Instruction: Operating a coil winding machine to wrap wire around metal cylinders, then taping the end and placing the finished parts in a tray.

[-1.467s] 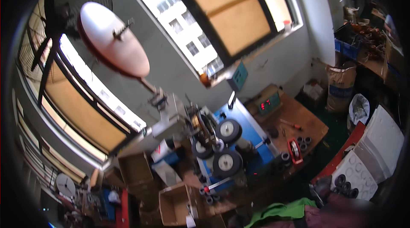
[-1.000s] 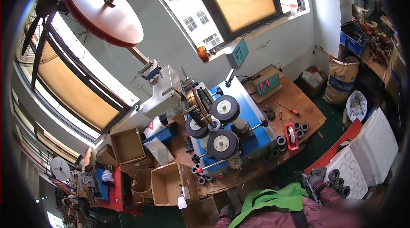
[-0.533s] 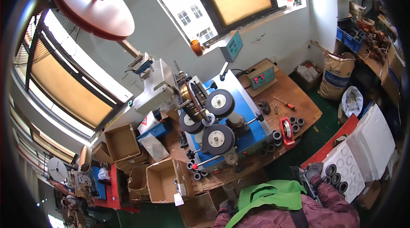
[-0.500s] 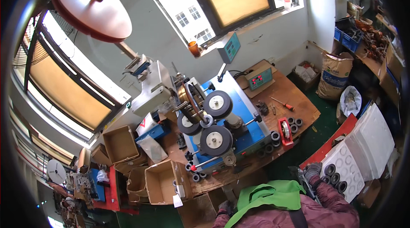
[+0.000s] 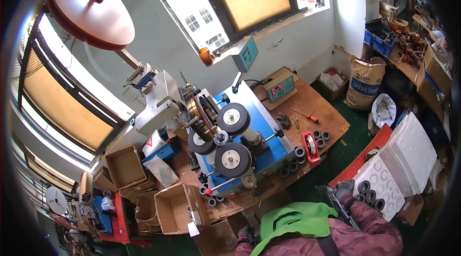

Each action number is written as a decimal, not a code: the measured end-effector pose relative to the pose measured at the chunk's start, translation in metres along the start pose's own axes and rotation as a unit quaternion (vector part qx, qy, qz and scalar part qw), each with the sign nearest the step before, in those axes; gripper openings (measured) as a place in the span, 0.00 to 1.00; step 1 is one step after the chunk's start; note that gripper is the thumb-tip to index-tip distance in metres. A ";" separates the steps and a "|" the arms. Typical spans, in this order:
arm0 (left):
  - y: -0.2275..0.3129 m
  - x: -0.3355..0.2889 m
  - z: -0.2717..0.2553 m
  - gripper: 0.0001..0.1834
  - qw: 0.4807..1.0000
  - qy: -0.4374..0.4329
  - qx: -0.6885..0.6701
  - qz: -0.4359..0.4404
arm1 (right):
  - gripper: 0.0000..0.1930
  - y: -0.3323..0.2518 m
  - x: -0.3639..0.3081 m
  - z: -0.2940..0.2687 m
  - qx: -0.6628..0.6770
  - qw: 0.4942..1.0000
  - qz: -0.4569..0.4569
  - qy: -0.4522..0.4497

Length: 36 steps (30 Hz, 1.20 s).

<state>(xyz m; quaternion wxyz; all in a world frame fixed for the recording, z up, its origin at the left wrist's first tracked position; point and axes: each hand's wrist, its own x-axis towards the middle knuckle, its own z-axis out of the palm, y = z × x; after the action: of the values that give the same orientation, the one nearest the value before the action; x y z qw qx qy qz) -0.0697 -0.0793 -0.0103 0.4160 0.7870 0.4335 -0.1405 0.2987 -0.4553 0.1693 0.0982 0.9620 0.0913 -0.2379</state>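
Note:
My right hand, in a grey glove, lies palm down with its fingers out. It is beside several dark rings on a white foam tray; a dark frame-like piece runs next to it. Low in the picture, my left hand, gloved too, is near an open cardboard box below the table edge; its fingers are too small to read. Ahead stands a ring-winding machine with a blue top. Its black rollers surround a grey ring. Neither hand touches the machine.
A lit control box, an orange-handled screwdriver and a red tape dispenser occupy the wooden table. More rings lie by the machine. Cardboard boxes stand left. A paper sack stands right.
The whole view has shifted, so the scene sits further left in the picture. Both hands stay in nearly the same places beside the tray and the box.

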 end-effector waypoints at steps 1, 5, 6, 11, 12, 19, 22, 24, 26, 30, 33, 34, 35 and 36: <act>-0.009 -0.019 0.016 0.12 1.000 0.000 0.000 -0.001 | 0.18 0.000 -0.001 0.003 0.000 1.000 0.000 -0.001; 0.011 -0.012 0.005 0.15 0.972 -0.051 0.200 0.115 | 0.21 0.005 0.006 0.012 0.025 1.000 0.001 -0.017; -0.007 -0.012 0.014 0.15 0.968 -0.066 -0.208 -0.120 | 0.23 0.001 -0.001 0.012 0.021 1.000 -0.010 -0.015; 0.005 0.000 -0.006 0.13 0.999 -0.045 0.031 0.006 | 0.25 -0.003 0.002 0.016 0.001 0.999 -0.033 0.038; 0.045 -0.011 -0.015 0.12 0.982 -0.010 -0.187 -0.018 | 0.25 0.001 -0.001 0.008 0.016 1.000 -0.013 -0.002; -0.032 0.007 -0.005 0.12 0.978 -0.027 -0.186 -0.088 | 0.24 -0.001 0.000 0.004 -0.002 0.998 -0.050 0.036; -0.037 0.018 -0.010 0.16 0.953 -0.133 0.262 0.068 | 0.24 -0.005 0.001 -0.004 0.010 0.999 -0.022 -0.044; -0.034 0.013 0.001 0.10 0.966 -0.156 0.159 0.134 | 0.24 -0.001 -0.002 -0.004 0.008 0.999 -0.022 -0.049; -0.028 0.024 0.007 0.10 0.987 -0.144 -0.070 0.027 | 0.24 0.003 0.002 0.005 0.015 0.998 -0.019 -0.059; -0.031 0.020 0.010 0.10 0.933 -0.058 -0.338 -0.113 | 0.25 0.001 -0.002 0.001 0.022 0.998 -0.004 -0.056; -0.023 0.030 -0.005 0.11 0.988 0.035 -0.147 0.012 | 0.25 -0.009 -0.010 -0.024 0.026 0.997 -0.040 -0.068; -0.036 0.021 -0.003 0.12 0.988 0.081 -0.123 0.050 | 0.25 -0.011 -0.004 -0.023 0.038 0.995 -0.050 -0.080; -0.031 0.006 0.013 0.12 0.989 0.068 -0.121 0.045 | 0.25 -0.004 0.000 -0.011 0.050 0.993 -0.042 -0.096; -0.017 0.003 0.013 0.13 0.993 0.062 -0.012 0.097 | 0.26 -0.001 0.000 0.000 0.053 0.998 -0.035 -0.020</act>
<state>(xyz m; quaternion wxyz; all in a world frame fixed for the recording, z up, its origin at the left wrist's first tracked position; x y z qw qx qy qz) -0.0798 -0.0826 -0.0288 0.4093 0.8276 0.3814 -0.0450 0.2984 -0.4542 0.1687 0.0404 0.9570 0.1102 -0.2652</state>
